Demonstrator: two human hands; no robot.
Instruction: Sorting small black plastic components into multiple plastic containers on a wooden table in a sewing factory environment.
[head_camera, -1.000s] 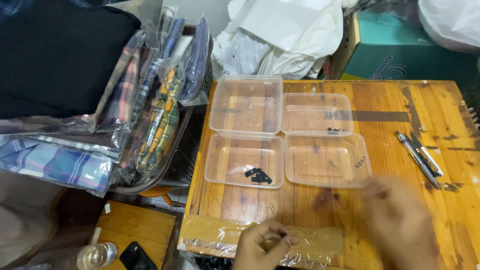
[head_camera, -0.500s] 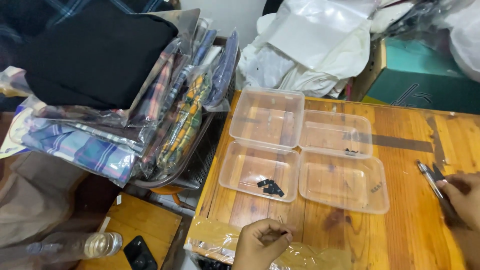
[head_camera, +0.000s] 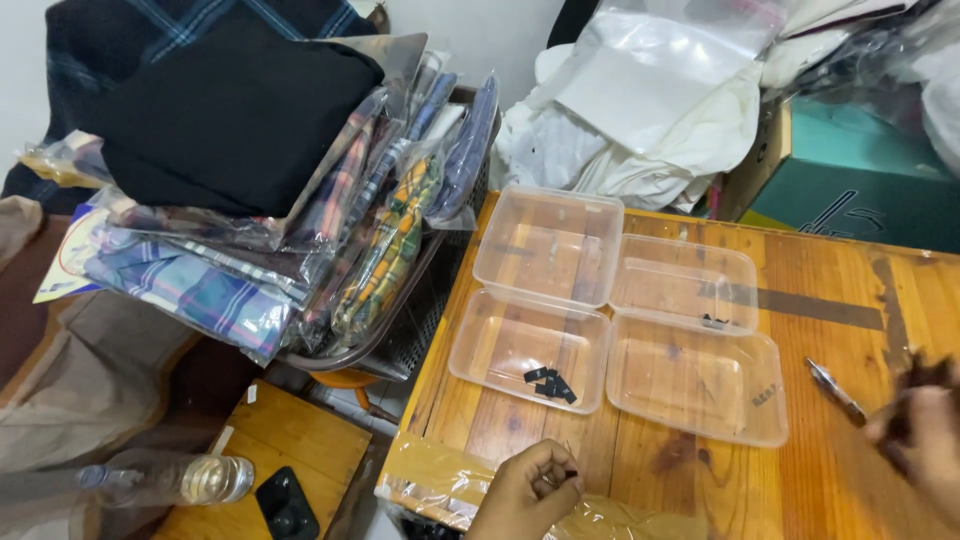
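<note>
Left hand (head_camera: 525, 490): pinching a tiny dark piece (head_camera: 570, 473).
Right hand (head_camera: 925, 440): blurred, grip unclear.
Twelve o'clock: four clear trays (head_camera: 545, 245).
Surface: wooden table (head_camera: 850, 350).

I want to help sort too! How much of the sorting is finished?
Done so far: a few small black pieces lie in the near-left clear tray; two other trays hold only a piece or so. In hand: the left hand pinches something tiny; the blurred right hand is beside a pen. What remains isn't visible.

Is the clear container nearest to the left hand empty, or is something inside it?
Not empty. The clear container holds a few small black pieces near its front right corner.
</note>
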